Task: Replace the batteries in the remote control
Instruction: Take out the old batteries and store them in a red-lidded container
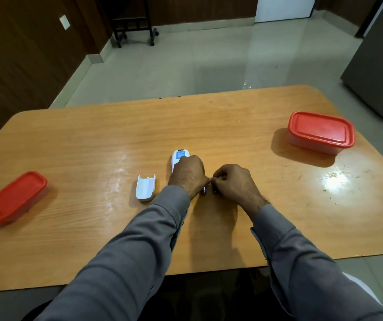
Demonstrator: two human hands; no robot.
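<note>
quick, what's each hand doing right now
Left hand: closed on the remote, pinning it to the table.
Right hand: fingers curled shut; what it pinches cannot be told.

Light falls from overhead, glaring white on the glossy bench (331, 181) and floor (209, 54). Soft shadows pool beneath the sleeves. Edges bow from the wide lens; detail looks slightly soft, perhaps compression.
</note>
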